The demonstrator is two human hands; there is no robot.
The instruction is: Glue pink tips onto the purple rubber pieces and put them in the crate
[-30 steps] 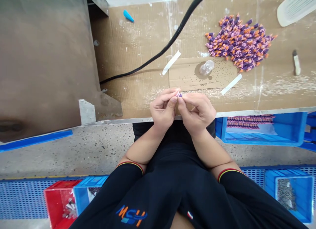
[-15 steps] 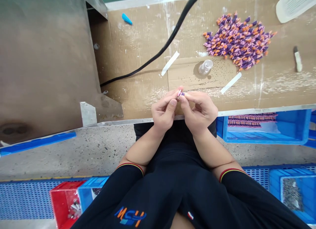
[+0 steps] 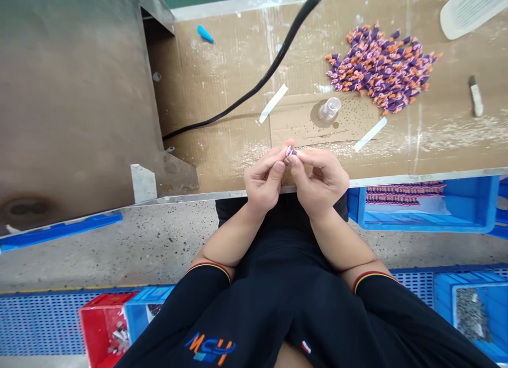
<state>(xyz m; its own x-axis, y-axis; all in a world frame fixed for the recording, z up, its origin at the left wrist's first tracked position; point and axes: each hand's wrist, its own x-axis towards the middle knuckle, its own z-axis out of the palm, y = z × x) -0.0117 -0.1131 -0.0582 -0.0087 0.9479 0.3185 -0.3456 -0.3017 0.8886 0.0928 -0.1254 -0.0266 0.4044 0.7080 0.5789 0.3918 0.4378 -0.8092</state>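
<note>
Over the front edge of the cardboard-covered bench, my left hand and my right hand meet, both closed. Thumbs and forefingers pinch a small pink-and-purple piece between them; fingertips cover much of it, so its exact kind is unclear. Beyond my right hand stands a small clear plastic cup on a wet, taped-down cardboard patch. Farther back to the right lies a heap of small purple, pink and orange pieces, similar in colour to the one I hold.
A black cable crosses the bench from the metal housing on the left. At the right lie a white bottle and a short brush-like tool. A blue crate with rows of coloured pieces sits below the bench edge.
The view has shifted very slightly. Both hands keep their pinch on the small piece, with hardly any visible movement.
</note>
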